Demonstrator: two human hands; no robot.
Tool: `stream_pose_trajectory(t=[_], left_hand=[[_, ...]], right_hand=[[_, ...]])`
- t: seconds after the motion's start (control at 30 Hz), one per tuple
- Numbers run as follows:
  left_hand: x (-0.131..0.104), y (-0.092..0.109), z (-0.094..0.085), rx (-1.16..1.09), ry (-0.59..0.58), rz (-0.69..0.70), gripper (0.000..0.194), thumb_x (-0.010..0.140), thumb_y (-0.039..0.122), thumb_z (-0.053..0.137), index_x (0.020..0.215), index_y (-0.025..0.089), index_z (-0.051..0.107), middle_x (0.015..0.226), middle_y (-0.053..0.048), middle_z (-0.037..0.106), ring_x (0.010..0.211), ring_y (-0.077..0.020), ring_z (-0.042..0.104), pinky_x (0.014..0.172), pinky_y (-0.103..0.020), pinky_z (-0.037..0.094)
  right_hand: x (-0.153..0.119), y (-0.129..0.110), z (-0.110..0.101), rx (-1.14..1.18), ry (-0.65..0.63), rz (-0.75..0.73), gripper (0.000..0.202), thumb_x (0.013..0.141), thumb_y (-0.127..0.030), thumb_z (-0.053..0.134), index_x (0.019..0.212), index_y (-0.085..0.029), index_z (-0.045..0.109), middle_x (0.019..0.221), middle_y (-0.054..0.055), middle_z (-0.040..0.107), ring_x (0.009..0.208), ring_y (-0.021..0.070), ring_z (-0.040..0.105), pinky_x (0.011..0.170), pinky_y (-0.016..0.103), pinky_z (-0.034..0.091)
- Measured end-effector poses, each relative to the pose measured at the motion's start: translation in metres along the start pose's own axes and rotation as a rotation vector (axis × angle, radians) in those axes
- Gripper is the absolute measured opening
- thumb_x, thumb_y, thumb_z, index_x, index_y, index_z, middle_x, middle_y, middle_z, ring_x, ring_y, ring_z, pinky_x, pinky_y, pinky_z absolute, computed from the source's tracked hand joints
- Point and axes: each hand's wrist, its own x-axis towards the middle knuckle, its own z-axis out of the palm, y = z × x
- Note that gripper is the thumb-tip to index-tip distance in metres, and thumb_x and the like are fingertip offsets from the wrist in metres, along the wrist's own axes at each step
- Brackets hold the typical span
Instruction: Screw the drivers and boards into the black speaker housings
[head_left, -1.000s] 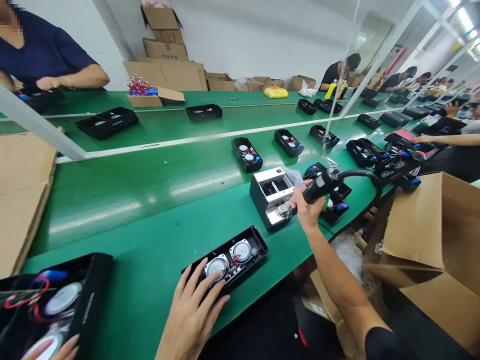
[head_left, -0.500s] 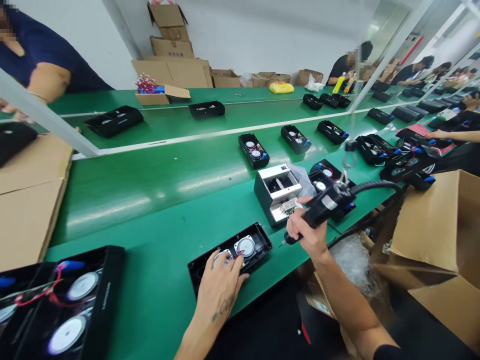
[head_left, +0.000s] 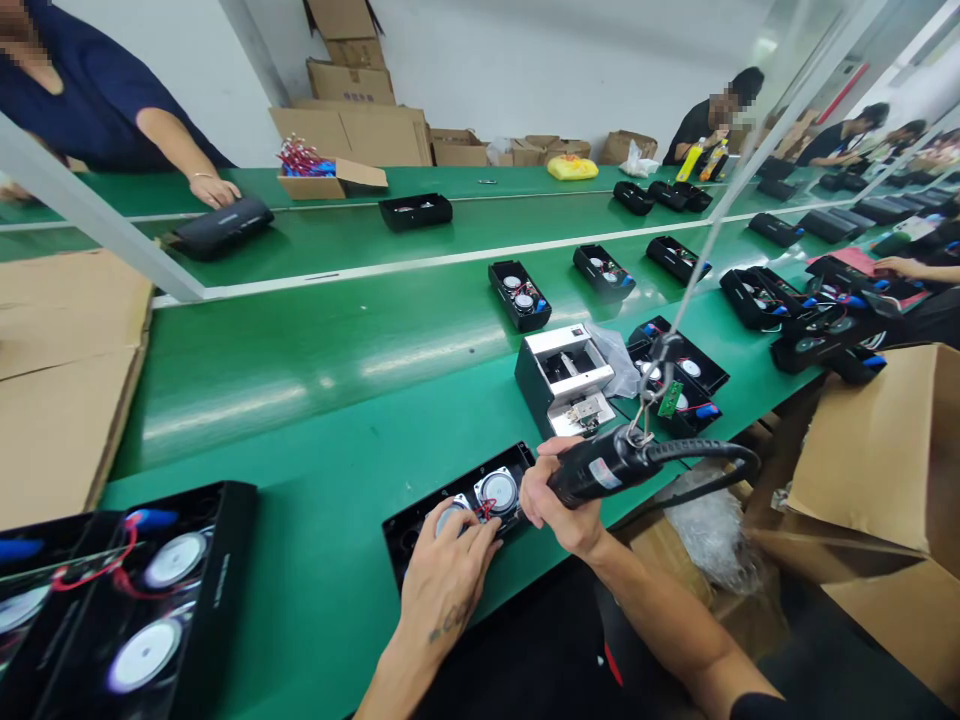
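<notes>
Two speakers (head_left: 496, 491): in the black case (head_left: 406, 528) on your surface (head_left: 322, 570)
Right hand (head_left: 559, 502): your fingers wrap the corded driver (head_left: 604, 467)
Left hand (head_left: 448, 568): your fingers bend over the case; grip cannot be told

I count my own two hands (head_left: 450, 560), one screwdriver (head_left: 600, 468), two speakers (head_left: 496, 490) in the lower-centre case (head_left: 405, 532), and, upper right, two bottles (head_left: 689, 160).

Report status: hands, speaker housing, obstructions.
Left hand on open black speaker housing. Right hand gripping electric screwdriver, bit out of sight. Left hand partly covering one speaker.
</notes>
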Motion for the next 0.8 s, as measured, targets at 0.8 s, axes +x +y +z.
stream_pose_trajectory(t=[0.8], left_hand=[[0.000, -0.001, 0.000, 0.003, -0.023, 0.010, 0.019, 0.108, 0.022, 0.058, 0.117, 0.023, 0.074, 0.087, 0.000, 0.080, 0.095, -0.0228, 0.071, 0.116, -0.052, 0.045]], right_hand=[[-0.004, 0.012, 0.001, -0.109, 0.002, 0.056, 0.027, 0.103, -0.039, 0.072, 0.118, -0.029, 0.052, 0.060, -0.014, 0.052, 0.037, 0.0083, 0.044, 0.041, 0.025, 0.041]])
